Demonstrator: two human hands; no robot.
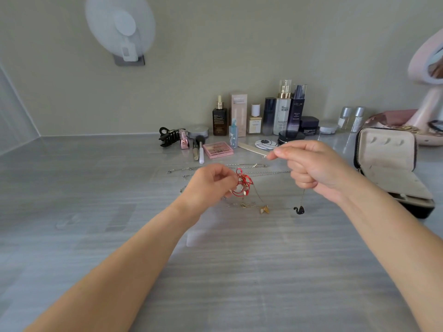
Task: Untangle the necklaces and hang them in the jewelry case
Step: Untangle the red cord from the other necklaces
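Left hand (211, 185) is pinched on the red cord tangle (244, 183), right hand (314, 168) on a fine chain (303, 197), judged limp, light, best gripped beside knots.

Two bare forearms reach forward, both grips raised and working close together.
The left grip (211, 185) sits lower, back of the hand toward the camera, its fingers curled in and pinching a red cord tangle (244, 183) at the fingertips. The right grip (314, 168) is higher and to the right, thumb and forefinger pressed together and pointing left, the other fingers folded into the palm round a thin chain (303, 197). The grips do not touch.
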